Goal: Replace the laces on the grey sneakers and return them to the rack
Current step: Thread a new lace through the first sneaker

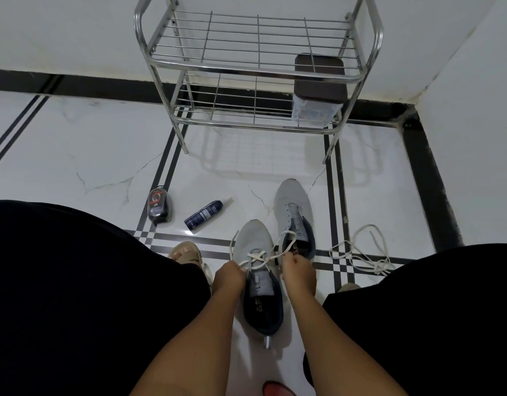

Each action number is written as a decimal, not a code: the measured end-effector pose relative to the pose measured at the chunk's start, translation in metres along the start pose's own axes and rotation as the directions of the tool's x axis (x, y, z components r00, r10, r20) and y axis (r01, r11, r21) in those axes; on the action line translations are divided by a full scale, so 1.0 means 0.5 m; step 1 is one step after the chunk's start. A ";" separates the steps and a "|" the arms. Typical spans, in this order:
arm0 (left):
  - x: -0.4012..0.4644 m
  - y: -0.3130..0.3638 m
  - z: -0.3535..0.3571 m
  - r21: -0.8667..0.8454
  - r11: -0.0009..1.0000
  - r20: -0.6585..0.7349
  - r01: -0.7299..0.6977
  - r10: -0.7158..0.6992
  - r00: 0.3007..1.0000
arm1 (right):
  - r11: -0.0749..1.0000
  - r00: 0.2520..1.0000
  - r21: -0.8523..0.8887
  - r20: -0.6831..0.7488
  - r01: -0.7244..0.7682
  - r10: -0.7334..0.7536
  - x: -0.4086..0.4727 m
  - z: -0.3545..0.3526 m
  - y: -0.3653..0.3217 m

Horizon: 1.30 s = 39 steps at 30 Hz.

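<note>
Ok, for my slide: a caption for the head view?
Both hands lace the near grey sneaker; its pair waits unlaced.

Quick count: two grey sneakers, the near sneaker (256, 252) right between the hands and the far sneaker (293, 208) just beyond the right hand (299, 271). Two laces: one lace (259, 257) on the near sneaker, one loose lace (361, 252) off right. One rack (255, 67), one spray bottle (203, 215), one polish bottle (159, 207), both past the left hand (228, 277).
</note>
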<state>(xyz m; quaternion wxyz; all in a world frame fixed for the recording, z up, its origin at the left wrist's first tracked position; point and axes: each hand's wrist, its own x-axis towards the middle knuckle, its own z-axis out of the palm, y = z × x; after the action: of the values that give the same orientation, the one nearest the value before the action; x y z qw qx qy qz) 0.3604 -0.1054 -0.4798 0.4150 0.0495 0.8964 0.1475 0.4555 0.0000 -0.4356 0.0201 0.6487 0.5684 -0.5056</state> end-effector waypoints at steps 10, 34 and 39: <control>0.001 -0.023 -0.032 -0.618 0.766 -0.201 0.179 -0.374 0.905 | 0.805 0.987 -0.572 0.074 0.159 -0.142 0.017 0.025 0.048; -0.019 0.013 -0.001 0.317 0.947 -0.271 -0.050 0.141 0.952 | 0.827 0.995 -0.553 0.060 0.095 -0.075 0.024 0.022 0.039; -0.018 -0.012 -0.023 0.230 0.952 -0.208 0.204 -0.157 0.965 | 0.862 0.999 -0.505 0.028 0.046 -0.037 0.024 0.021 0.038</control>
<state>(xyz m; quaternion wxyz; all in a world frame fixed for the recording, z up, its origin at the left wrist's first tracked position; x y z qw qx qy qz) 0.3578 -0.1157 -0.4683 0.3312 0.0046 0.9436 -0.0010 0.4615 -0.0046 -0.4594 0.1833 0.6039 0.6947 -0.3451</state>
